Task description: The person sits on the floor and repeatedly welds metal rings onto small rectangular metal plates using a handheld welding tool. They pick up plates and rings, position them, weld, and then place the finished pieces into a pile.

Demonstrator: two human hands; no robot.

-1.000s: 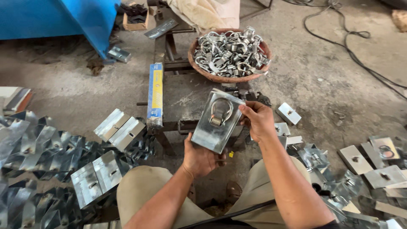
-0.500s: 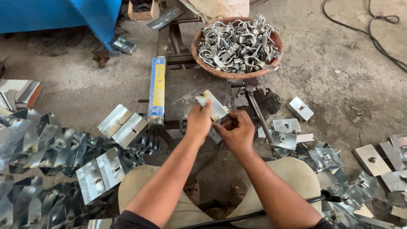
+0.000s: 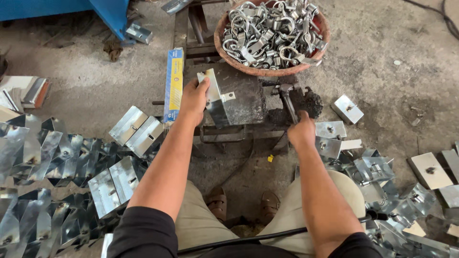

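My left hand grips a bent galvanised metal plate and holds it on edge against a dark steel block at the centre. My right hand is closed around the handle of a hammer, whose head lies at the block's right edge. Just beyond the block stands a round basin heaped with several shiny metal rings and clamps.
Folded metal plates lie in piles on the left, and more plates with studs are scattered on the right. A long blue and yellow box lies left of the block. A blue machine corner stands far left. My knees and sandalled feet are below.
The plate, held up in both hands before, now rests on the block in my left hand alone. My right hand has dropped to the hammer handle.
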